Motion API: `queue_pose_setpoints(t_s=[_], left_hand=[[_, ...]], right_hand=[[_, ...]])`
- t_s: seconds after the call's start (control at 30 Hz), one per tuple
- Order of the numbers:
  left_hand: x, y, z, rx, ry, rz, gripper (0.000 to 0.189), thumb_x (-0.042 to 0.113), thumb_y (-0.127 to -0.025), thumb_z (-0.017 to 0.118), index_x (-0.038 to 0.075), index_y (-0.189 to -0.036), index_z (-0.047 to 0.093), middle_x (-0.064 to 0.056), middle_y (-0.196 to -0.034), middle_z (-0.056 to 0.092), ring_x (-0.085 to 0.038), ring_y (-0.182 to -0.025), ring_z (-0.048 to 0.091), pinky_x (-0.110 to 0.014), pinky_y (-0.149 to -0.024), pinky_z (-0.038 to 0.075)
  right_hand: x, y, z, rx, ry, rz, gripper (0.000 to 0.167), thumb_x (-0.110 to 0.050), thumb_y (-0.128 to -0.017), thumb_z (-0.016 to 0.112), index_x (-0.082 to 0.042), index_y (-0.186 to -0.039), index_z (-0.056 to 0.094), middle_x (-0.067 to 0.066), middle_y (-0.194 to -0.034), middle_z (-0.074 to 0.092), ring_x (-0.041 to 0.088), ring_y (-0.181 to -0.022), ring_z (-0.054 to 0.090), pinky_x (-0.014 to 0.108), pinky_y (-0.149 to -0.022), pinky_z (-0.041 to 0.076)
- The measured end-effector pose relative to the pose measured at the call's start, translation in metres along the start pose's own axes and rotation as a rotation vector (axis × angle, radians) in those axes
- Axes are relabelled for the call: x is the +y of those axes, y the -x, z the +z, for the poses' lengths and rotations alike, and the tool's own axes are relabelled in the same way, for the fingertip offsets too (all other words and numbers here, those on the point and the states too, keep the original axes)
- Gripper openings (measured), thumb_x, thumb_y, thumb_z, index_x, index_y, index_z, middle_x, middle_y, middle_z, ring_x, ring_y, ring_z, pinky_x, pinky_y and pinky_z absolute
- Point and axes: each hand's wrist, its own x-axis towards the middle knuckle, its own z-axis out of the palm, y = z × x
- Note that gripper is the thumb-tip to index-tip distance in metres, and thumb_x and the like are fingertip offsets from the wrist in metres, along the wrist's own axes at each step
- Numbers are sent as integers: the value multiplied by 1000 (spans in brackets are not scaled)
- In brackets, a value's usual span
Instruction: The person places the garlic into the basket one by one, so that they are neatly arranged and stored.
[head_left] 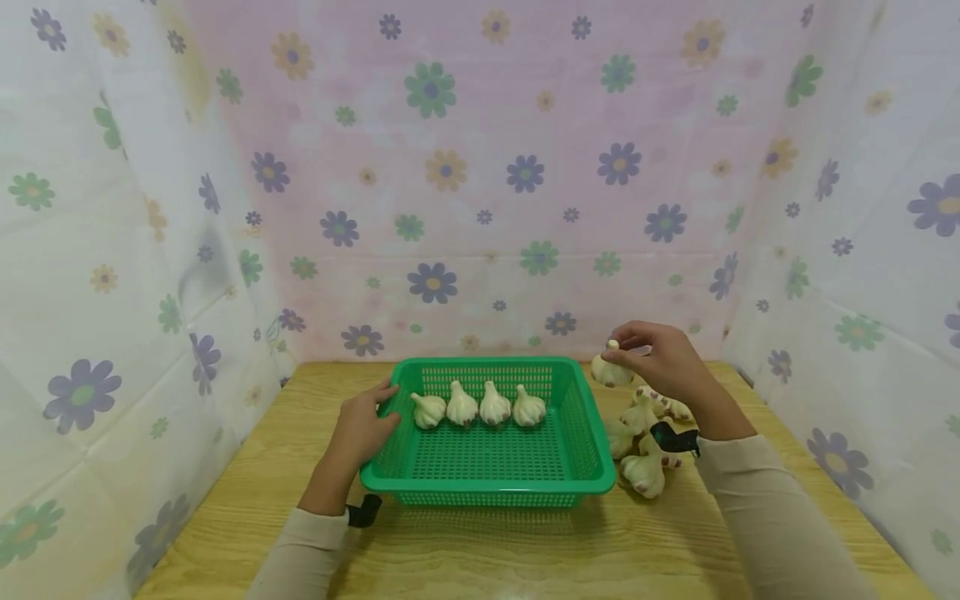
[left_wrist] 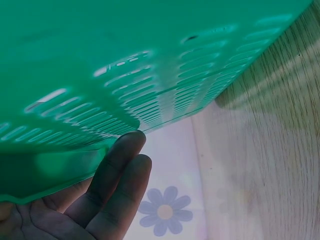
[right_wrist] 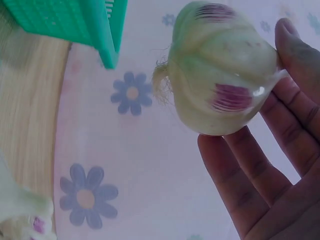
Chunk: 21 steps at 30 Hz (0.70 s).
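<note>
My right hand (head_left: 663,358) pinches a garlic bulb (head_left: 612,370) by its neck, above the table just past the basket's right rim. Purple streaks and a tuft of roots show on this bulb (right_wrist: 225,65) in the right wrist view. On the left, my left hand (head_left: 363,425) holds the rim of a green plastic basket (head_left: 487,486), thumb over the edge and fingers (left_wrist: 122,190) against the outside. Several garlic bulbs (head_left: 495,406) stand in a row across the basket's back half, necks mostly up.
A heap of garlic bulbs (head_left: 643,475) lies on the wooden table (head_left: 480,550) right of the basket, partly behind my right wrist. Flower-patterned cloth (head_left: 480,208) encloses the table at the back and both sides. Each wrist carries a black strap mount (head_left: 365,511).
</note>
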Motion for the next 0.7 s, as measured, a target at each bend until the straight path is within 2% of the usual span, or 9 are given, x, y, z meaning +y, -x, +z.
queue_pose_setpoints(t_s=[0.27,0.43,0.6,0.7], left_hand=[[0,-1,0,-2,-1,3,54,9,-97,65,5,-150,55,-11,-164,40,-11,-41,29,-26,-43,37],[0,-1,0,-3,1,-2,54,9,-97,65,5,-150,55,-11,-165,40,-11,-40,30,-26,-44,38],[0,0,0,1,1,-1,54,9,-97,65,5,-150,55,-11,-164,40,-11,-41,29,-27,-44,37],[0,-1,0,1,-2,0,54,9,-96,65,5,-150,55,-11,-164,40,-11,-42,28,-27,-44,37]], right_hand=[[-25,-18,21,-10,-46,-50,20,-37,-96,74,-20,-105,70,10,-120,72,37,-110,71,48,-75,62],[-38,-28,31,-20,-48,-79,18,-34,-96,75,-18,-104,70,11,-119,73,37,-109,73,43,-70,62],[-50,-34,40,-26,-69,-61,22,-40,-94,76,-20,-101,71,8,-116,74,33,-106,74,49,-76,61],[-58,-37,45,-58,-118,-40,24,-44,-92,78,-22,-102,74,5,-115,74,29,-105,73,53,-83,59]])
